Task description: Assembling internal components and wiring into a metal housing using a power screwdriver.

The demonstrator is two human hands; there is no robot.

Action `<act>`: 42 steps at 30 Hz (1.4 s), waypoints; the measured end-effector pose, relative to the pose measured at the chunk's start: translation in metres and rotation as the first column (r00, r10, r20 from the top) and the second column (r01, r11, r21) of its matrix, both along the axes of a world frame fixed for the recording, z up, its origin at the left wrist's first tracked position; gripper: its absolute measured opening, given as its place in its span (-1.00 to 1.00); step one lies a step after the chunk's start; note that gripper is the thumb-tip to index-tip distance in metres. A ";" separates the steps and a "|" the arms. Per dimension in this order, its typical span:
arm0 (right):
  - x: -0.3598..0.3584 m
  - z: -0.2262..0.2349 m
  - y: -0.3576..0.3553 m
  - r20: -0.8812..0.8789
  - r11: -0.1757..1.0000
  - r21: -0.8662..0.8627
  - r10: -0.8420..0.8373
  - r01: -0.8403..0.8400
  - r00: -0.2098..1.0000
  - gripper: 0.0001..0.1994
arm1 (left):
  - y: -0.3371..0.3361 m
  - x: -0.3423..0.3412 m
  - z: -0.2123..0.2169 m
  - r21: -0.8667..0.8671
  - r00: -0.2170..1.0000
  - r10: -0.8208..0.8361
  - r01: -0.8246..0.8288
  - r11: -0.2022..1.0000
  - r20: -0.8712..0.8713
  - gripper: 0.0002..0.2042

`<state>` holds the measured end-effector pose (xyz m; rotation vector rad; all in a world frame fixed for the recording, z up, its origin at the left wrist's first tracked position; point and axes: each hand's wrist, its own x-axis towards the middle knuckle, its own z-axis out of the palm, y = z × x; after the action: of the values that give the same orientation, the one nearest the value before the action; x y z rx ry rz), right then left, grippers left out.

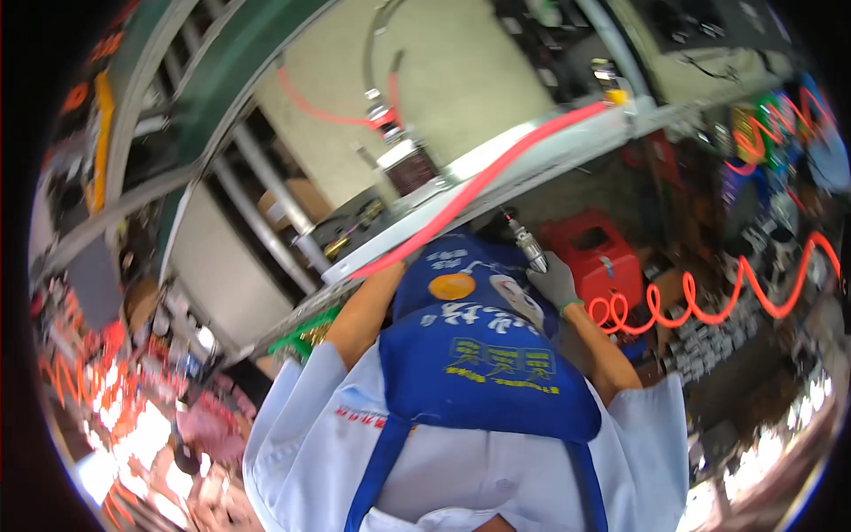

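Note:
My right hand (554, 282), in a grey glove with a green cuff, is closed around a silver cylindrical hand tool (526, 246). The tool's slim end points up and to the left, towards the underside of the bench edge; its exact kind is blurred. My left forearm (365, 310) reaches up to the bench's front rail (496, 191), and the left hand is hidden behind it. A straight red hose (479, 188) runs along that rail. My blue printed apron (483, 355) fills the space between both arms.
On the bench stands a small dark-and-silver fixture (408, 166) with red and black tubes. A red case (596, 257) lies beyond my right hand. From beside my right wrist, a coiled orange-red hose (696, 310) stretches right. Below the bench's left part is a green bin (306, 340) of brass-coloured pieces.

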<state>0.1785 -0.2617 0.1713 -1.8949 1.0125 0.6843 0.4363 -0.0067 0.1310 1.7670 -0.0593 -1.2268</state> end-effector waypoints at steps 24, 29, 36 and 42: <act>0.054 -0.102 -0.504 -0.335 0.388 -0.635 0.641 -0.668 0.691 -0.68 | -0.182 -0.084 0.051 0.055 0.767 0.577 -0.587 0.808 -0.283 -0.65; -0.019 -0.024 -0.436 0.216 0.691 -0.681 0.508 -0.244 0.834 -0.78 | -0.309 -0.106 0.103 0.139 0.985 0.172 -0.166 0.976 -0.032 -0.59; -0.150 -0.028 -0.524 0.225 0.754 -0.479 -0.390 0.450 0.893 -0.71 | -0.418 -0.124 0.141 0.087 0.941 -0.311 0.302 0.949 0.131 -0.66; -0.149 -0.037 -0.627 0.244 0.571 -0.625 -0.505 0.532 0.828 -0.69 | -0.462 -0.126 0.157 0.116 0.876 -0.442 0.427 0.897 0.194 -0.66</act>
<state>0.0291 -0.8885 0.1345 -1.9988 1.8823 -0.1204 0.3102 -0.4692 0.2880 2.0113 -0.5773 -1.3537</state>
